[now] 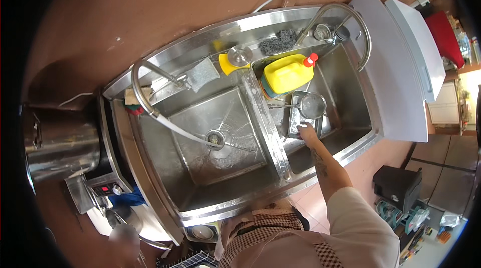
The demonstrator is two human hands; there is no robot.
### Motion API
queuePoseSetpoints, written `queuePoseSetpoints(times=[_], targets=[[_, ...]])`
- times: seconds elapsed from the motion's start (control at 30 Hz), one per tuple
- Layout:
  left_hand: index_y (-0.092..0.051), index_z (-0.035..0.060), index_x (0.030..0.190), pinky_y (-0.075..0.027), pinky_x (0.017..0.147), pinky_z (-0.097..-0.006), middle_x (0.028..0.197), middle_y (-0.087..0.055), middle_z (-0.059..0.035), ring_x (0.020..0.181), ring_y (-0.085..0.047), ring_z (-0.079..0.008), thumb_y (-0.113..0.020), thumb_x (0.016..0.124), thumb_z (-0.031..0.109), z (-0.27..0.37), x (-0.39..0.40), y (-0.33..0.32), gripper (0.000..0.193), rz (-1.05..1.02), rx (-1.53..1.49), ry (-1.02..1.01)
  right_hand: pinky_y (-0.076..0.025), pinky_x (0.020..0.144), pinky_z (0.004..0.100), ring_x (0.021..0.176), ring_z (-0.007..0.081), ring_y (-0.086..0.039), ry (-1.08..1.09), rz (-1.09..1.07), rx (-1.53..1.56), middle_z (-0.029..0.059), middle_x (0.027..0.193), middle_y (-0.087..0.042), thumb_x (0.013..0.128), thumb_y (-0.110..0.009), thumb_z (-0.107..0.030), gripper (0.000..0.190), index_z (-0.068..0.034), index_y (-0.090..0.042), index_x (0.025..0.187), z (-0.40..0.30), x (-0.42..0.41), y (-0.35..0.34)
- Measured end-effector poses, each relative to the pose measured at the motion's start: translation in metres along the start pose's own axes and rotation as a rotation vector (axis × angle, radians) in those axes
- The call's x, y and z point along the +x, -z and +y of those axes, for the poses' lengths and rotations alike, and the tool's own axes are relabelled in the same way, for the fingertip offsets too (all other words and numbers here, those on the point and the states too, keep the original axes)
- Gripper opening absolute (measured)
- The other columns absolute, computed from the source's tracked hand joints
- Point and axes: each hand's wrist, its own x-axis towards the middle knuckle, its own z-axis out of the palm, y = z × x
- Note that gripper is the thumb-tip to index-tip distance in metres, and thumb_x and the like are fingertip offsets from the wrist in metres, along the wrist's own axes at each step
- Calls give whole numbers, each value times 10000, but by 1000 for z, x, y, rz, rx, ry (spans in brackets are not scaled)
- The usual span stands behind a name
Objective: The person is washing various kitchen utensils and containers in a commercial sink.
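Note:
My right hand (307,134) reaches into the right basin of a double stainless steel sink (281,166), its fingers at the near end of a rectangular metal tray (295,114). Whether the fingers grip the tray or something in it cannot be told. A round metal strainer (312,105) with a handle lies across the tray. Just behind stands a yellow plastic jug (288,74) with a red cap. In the left basin, water runs from a curved faucet (141,87) onto the drain (215,139). My left hand is out of view.
On the back ledge lie dark scouring pads (278,42), a grey scrubbing pad (203,74) and a yellow sponge cloth (227,65) with a round metal lid (240,56). A second faucet (366,38) arches over the right basin. A large metal pot (62,147) stands at left.

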Motion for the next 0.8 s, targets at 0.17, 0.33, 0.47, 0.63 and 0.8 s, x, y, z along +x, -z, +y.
queuePoseSetpoints(times=[0.17,0.33,0.47,0.63,0.8], targets=[[-470,151,1409,-451,696,-318,972,-621,-3,794,-565,-111,-535,976,219,17,9,-26,443,-67,-42,-60,-555,648,383,823,255,-662,63,-143,335,205,1167,-593,887,-531,-24,718,-217,-247,1518,-16,36,-71],[-496,52,1380,-446,930,-336,1222,-600,-126,1114,-575,-202,-577,955,229,41,-3,-37,468,100,475,-204,-494,864,502,1101,360,-575,-54,-258,516,92,1481,-401,951,-545,-305,652,-252,-252,1530,-36,63,-114],[-526,-26,1321,-404,1053,-364,1321,-555,-206,1258,-526,-313,-622,892,21,120,-30,-71,442,297,257,-510,-548,677,343,716,215,-617,-38,58,927,82,840,-610,887,-626,-111,194,-70,-579,1071,-35,64,-107],[-647,20,1109,-527,838,-380,1065,-658,-152,1008,-636,-337,-656,844,11,259,-84,-157,266,182,424,-1036,-562,713,372,807,269,-625,124,389,1055,116,962,-576,875,-582,-3,378,-114,-469,1217,-44,-39,-41],[-648,32,1106,-523,845,-386,1052,-671,-172,985,-643,-357,-674,842,65,313,-90,-251,268,-126,310,-1255,-443,448,272,485,124,-501,502,38,675,47,809,-544,878,-519,37,476,-69,-416,1331,-66,-235,10]])
